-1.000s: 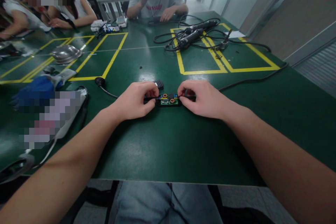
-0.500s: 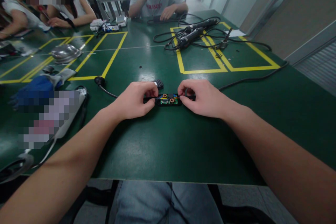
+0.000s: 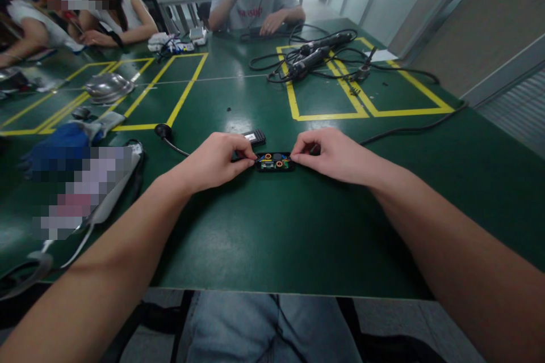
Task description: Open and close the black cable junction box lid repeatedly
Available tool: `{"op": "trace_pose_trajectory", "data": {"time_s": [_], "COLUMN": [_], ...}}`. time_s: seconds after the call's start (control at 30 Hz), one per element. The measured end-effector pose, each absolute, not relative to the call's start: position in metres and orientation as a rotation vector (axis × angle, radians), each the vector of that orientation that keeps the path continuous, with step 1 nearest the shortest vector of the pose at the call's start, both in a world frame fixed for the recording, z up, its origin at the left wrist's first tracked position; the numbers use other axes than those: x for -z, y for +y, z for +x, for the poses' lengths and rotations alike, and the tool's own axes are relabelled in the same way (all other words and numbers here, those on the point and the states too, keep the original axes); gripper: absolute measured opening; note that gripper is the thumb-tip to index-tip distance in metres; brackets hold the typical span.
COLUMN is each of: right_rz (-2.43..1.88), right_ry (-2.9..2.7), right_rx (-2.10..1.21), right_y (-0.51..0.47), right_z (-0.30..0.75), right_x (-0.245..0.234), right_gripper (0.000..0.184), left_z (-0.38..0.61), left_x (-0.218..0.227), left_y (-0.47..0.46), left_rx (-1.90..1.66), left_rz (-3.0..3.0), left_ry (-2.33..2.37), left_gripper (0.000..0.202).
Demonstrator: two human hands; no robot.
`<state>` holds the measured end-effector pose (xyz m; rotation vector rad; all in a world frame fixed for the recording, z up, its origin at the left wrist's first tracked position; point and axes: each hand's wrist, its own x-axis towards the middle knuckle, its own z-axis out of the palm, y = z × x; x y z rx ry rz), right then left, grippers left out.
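Observation:
A small black open case with a green circuit board and orange coils (image 3: pixel 275 161) lies on the green table (image 3: pixel 272 238) in front of me. My left hand (image 3: pixel 217 160) pinches its left end, where a black cable runs off to the left. At the case's right end my right hand (image 3: pixel 334 154) is closed in a pinch, and another black cable leads off to the right. A small black lid-like piece (image 3: pixel 254 136) lies just behind the case.
Yellow tape rectangles mark the table. Black tools with tangled cables (image 3: pixel 317 57) lie at the back right. A blue cloth (image 3: pixel 59 144), a grey pouch and a silver dish (image 3: pixel 106 87) sit at the left. Other people sit at the far side and left.
The case has settled flat on the table. Both hands shifted slightly outward to its ends, fingers now pinching at the edges instead of over the board.

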<state>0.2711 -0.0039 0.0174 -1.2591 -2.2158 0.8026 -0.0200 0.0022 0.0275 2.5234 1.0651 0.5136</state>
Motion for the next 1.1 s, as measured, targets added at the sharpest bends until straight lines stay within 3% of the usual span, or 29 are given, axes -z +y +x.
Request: {"op": "trace_pose_trajectory", "data": {"time_s": [0.4, 0.7, 0.87, 1.1], "right_rz": [-1.197, -1.290, -1.316, -1.273], "right_ry": [-2.178, -2.099, -2.009, -1.979], "right_rx": [-0.951, -0.796, -0.763, -0.601], "right_y": [0.002, 0.000, 0.000, -0.005], "right_z": [0.274, 0.269, 0.265, 0.262], "right_x": [-0.013, -0.005, 0.001, 0.001], "right_gripper": [0.014, 0.010, 0.016, 0.015], "left_z": [-0.018, -0.012, -0.016, -0.009], "left_x": [-0.028, -0.017, -0.006, -0.011], "left_y": [0.001, 0.001, 0.012, 0.000], "left_rx": [-0.498, -0.839, -0.756, -0.855], "left_rz": [2.612, 2.639, 2.480, 2.479], "left_ry": [1.062, 1.277, 1.461, 1.405], "left_gripper": [0.015, 0.029, 0.037, 0.029]}}
